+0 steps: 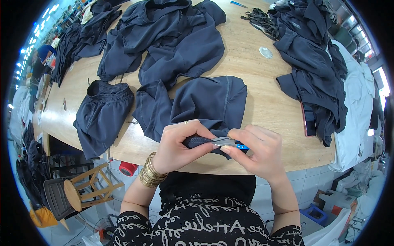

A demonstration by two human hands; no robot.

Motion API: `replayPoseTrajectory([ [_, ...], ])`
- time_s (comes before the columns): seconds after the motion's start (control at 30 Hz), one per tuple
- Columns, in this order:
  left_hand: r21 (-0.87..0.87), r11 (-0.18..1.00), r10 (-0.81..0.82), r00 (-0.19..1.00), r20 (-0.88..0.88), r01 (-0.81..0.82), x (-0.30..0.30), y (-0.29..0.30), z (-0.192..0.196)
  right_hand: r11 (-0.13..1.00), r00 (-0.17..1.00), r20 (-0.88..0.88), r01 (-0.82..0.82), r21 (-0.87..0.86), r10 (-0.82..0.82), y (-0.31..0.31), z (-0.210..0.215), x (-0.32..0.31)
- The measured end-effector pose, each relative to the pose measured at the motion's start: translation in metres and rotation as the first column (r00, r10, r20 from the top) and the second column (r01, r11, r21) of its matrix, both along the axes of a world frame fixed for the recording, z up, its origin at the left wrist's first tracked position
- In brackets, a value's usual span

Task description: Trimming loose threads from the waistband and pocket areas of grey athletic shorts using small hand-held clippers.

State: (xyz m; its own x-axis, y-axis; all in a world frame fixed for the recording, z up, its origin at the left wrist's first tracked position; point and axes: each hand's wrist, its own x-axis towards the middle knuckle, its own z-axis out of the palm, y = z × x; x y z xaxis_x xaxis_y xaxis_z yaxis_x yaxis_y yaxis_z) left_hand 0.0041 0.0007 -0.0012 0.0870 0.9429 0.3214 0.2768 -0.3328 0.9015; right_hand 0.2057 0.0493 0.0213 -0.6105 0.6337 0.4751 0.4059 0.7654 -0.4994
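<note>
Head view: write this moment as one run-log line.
left hand pinching navy garment | right hand holding blue-and-silver tool, likely snips | navy shorts on wooden table

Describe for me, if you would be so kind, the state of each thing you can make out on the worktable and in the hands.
Left hand: closed, pinching dark fabric.
Right hand: closed on the small tool.
Small blue-and-metal tool: gripped, metal end at the fabric.
Dark garment: partly lifted, otherwise rumpled.
Dark shorts: lying flat, waistband gathered.
Phone: partly covered, screen dark.
Black cords: tangled.
</note>
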Motion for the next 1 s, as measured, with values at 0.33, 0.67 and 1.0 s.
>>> replayPoseTrajectory([
  [0.33,0.009,1.000,-0.009,1.000,-0.022,0.009,0.001,0.000,0.000,1.000,0.999,-0.045,-0.017,-0.018,0.016,-0.001,-0.002,-0.001],
  [0.67,-0.132,0.987,-0.085,0.996,0.037,0.089,-0.004,-0.001,0.001,0.999,0.998,-0.056,-0.003,-0.041,0.001,0.000,-0.005,0.001],
  [1.0,-0.099,0.984,-0.138,0.983,0.122,0.151,-0.011,-0.002,0.001,1.000,0.999,-0.041,0.001,-0.026,-0.002,0.001,-0.004,0.001],
])
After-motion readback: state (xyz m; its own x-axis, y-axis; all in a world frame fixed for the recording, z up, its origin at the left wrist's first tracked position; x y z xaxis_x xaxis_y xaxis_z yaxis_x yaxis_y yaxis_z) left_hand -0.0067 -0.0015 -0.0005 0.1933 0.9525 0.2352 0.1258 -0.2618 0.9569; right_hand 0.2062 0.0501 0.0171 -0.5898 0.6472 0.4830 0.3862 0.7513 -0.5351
